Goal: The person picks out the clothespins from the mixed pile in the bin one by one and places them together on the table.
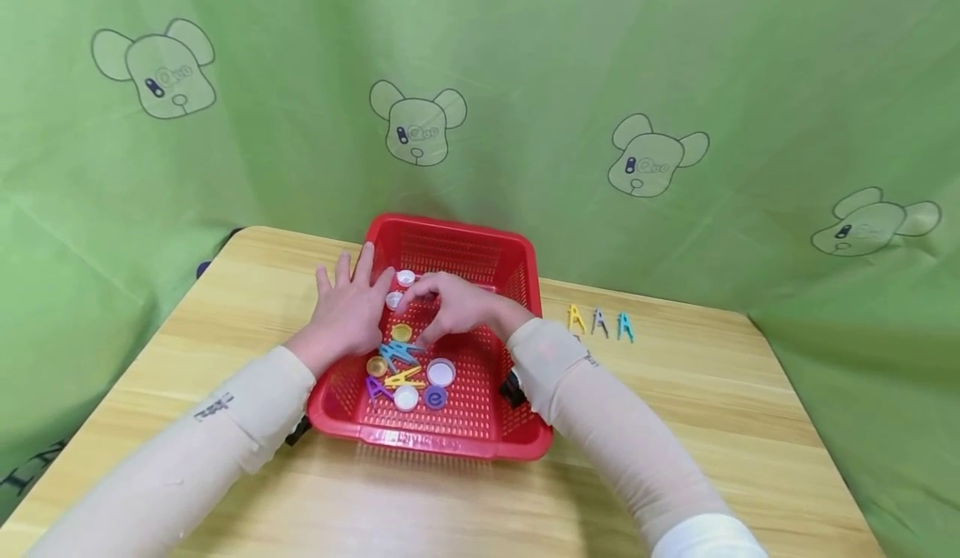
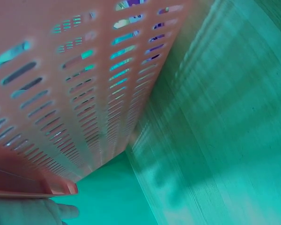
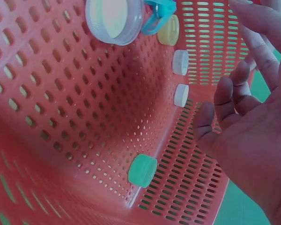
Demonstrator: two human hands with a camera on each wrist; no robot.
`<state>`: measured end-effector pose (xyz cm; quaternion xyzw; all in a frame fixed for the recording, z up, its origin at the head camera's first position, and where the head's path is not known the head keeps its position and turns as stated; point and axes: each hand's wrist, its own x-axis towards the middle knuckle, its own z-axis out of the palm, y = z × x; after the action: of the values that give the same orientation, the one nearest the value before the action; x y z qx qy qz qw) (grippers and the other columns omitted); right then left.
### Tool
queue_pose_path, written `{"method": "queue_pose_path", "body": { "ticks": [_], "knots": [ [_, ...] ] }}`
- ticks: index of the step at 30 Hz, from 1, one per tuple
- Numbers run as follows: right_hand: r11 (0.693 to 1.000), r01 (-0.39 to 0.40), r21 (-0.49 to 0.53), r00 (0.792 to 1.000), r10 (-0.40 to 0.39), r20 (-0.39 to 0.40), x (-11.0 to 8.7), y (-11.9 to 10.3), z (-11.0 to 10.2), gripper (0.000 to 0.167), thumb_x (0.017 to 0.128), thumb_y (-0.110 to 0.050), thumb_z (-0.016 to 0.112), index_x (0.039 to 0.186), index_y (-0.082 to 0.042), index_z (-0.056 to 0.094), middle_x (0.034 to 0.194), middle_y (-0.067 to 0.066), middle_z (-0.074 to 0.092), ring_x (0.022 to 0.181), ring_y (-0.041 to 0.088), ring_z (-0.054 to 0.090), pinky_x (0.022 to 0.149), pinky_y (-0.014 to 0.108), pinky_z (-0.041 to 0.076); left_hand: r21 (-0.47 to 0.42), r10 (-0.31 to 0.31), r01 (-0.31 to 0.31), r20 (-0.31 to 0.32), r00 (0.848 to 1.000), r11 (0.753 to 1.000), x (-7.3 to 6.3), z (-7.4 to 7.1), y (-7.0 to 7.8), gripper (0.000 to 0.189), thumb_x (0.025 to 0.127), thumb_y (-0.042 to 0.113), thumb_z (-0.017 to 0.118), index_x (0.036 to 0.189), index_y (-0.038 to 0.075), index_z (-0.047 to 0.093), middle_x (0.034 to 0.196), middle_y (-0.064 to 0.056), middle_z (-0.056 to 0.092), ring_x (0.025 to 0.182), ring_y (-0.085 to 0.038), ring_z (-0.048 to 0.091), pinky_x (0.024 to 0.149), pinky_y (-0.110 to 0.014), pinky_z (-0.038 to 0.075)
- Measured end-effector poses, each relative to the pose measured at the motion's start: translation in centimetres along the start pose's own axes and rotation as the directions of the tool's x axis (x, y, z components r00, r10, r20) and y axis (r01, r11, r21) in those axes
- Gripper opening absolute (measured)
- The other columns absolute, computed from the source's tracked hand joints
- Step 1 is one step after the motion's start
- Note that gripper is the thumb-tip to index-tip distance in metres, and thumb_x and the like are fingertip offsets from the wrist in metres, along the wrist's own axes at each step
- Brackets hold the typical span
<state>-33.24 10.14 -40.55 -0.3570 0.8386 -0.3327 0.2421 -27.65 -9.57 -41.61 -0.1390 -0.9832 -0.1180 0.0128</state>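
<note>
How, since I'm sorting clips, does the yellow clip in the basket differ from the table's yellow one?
The basket clip lies in the red basket; the table clip, on the wooden table. The basket clip lies roughly crosswise; the table clip points toward the curtain. The basket clip is near a purple clip; the table clip neighbours a greyish clip. Both are yellow.

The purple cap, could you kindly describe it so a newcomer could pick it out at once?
In the head view, find the red basket on the table. Near its front wall, the purple cap lies just right of a white cap. It alone there is both purple and round.
</note>
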Motion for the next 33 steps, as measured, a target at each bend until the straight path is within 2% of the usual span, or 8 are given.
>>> {"method": "queue_pose_path", "body": {
  "ticks": [8,16,22,33],
  "knots": [
    [1.000,-0.003,-0.029,0.996,0.005,0.085,1.1,1.2,0.7,0.048,0.076,-0.010,0.088,0.121,-0.013,0.072,0.121,-0.007,0.060,0.117,0.022,0.052,0.096,0.036,0.049,-0.002,0.007,-0.007,-0.018,1.000,1.000,-0.1,0.0,-0.2,0.093,0.074,0.014,0.083,0.154,0.004,0.037,0.162,-0.027,0.001,0.142,-0.057,0.004,0.106,-0.076,0.003],
    [0.991,0.021,-0.130,0.996,-0.010,0.084,1.7,2.0,1.1,0.042,0.078,-0.014,0.087,0.118,-0.017,0.073,0.119,-0.010,0.062,0.117,0.017,0.053,0.101,0.035,0.043,-0.001,0.008,-0.008,-0.013,1.000,1.000,0.0,0.0,-0.1,0.093,0.074,0.015,0.083,0.154,0.005,0.037,0.163,-0.027,0.000,0.142,-0.056,0.003,0.106,-0.076,0.003],
    [0.980,-0.029,-0.198,0.995,0.048,0.091,1.8,1.9,1.2,0.045,0.078,-0.017,0.087,0.120,-0.023,0.072,0.124,-0.011,0.059,0.119,0.015,0.049,0.098,0.034,0.046,-0.005,0.009,-0.009,-0.018,1.000,1.000,0.2,0.0,-0.3,0.094,0.074,0.015,0.084,0.154,0.005,0.037,0.163,-0.026,0.000,0.143,-0.056,0.003,0.106,-0.076,0.002],
    [0.974,-0.011,-0.228,0.988,0.046,0.147,2.0,2.2,1.9,0.051,0.075,-0.014,0.090,0.121,-0.023,0.071,0.123,-0.007,0.061,0.115,0.013,0.053,0.098,0.030,0.045,-0.003,0.002,-0.002,-0.015,1.000,1.000,0.0,0.0,0.0,0.092,0.074,0.016,0.084,0.153,0.005,0.039,0.163,-0.027,0.002,0.143,-0.056,0.004,0.106,-0.075,0.003]
  ]
}}
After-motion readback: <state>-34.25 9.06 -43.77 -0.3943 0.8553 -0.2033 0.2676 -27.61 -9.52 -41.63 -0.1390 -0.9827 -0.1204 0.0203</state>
